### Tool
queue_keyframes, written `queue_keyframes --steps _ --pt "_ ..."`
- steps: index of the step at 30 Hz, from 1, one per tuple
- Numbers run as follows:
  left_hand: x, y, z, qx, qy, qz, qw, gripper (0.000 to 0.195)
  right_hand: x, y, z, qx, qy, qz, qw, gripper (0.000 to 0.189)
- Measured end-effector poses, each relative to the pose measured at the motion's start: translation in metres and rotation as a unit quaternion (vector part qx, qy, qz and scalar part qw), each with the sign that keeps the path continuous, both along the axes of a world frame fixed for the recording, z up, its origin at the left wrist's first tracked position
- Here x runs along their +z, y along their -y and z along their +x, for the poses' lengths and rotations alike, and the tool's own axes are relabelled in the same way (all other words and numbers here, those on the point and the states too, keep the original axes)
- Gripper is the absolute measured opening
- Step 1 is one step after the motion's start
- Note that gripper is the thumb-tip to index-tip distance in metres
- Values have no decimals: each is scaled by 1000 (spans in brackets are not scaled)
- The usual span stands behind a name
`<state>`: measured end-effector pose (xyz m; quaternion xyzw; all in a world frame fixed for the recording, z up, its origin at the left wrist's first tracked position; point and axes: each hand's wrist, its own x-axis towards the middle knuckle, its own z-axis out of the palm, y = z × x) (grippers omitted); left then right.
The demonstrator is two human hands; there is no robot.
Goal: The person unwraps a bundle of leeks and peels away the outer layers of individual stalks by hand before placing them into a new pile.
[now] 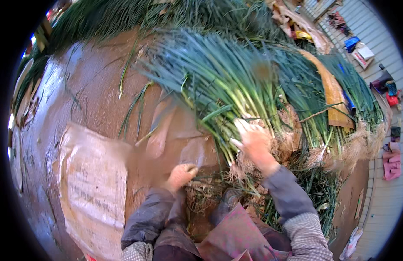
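A spread of spring onions (pixel 244 88) lies on the ground before me, green leaves pointing away and stringy roots (pixel 242 166) towards me. My right hand (pixel 257 142) rests on this spread near the pale stalk bases, thumb apart from the fingers; I see no stalk gripped in it. My left hand (pixel 182 176) is over the ground in front of my left knee, fingers curled in, with nothing visible between them. Just right of my right hand, more onions stand close together, with brown, soil-covered roots (pixel 291 140).
A flattened woven sack (pixel 93 182) with printing lies at left on wet, muddy ground (pixel 93 75). At right, a yellow strip (pixel 335 101) crosses further onion bunches. Leaf litter (pixel 319 192) is by my right forearm. Small items, including a red object (pixel 391 99), lie along a pale ribbed surface (pixel 381 202).
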<state>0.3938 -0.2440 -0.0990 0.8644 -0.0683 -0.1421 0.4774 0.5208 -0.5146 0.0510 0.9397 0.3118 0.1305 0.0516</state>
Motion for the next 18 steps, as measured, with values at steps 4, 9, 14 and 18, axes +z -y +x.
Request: queue_keyframes --steps 4,9,14,18 --pt "37 45 35 -38 -9 -133 990 28 -42 -19 74 -25 103 -186 977 12" --pt "133 10 23 168 -120 -415 886 53 44 -95 47 -12 -206 149 967 36" --pt "73 40 23 186 -331 -577 723 64 -24 -108 -9 -40 -413 285 864 49" --pt "43 24 6 201 -275 -531 776 51 -19 -80 -52 -135 -141 122 973 75"
